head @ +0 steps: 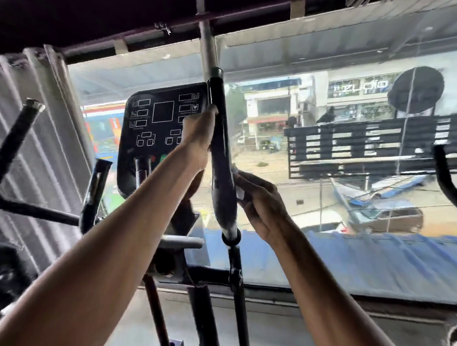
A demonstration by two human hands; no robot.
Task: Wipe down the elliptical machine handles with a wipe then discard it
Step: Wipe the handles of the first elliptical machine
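Observation:
The elliptical's right handle (pixel 221 156), a black padded bar, rises in the middle of the view. My left hand (pixel 199 133) grips its upper part from the left, fingers wrapped behind the bar. My right hand (pixel 257 201) grips the lower part from the right. A small pale piece that looks like the wipe (pixel 239 193) shows between its fingers and the bar; most of it is hidden. The left handle (pixel 7 156) curves up at the far left, untouched.
The black console (pixel 161 120) stands just behind the gripped handle. A grey fixed grip (pixel 183 241) sits below it. A large window (pixel 357 154) fills the far side. Another machine's handle (pixel 446 180) curves at the right edge. Folded blinds (pixel 37 123) hang left.

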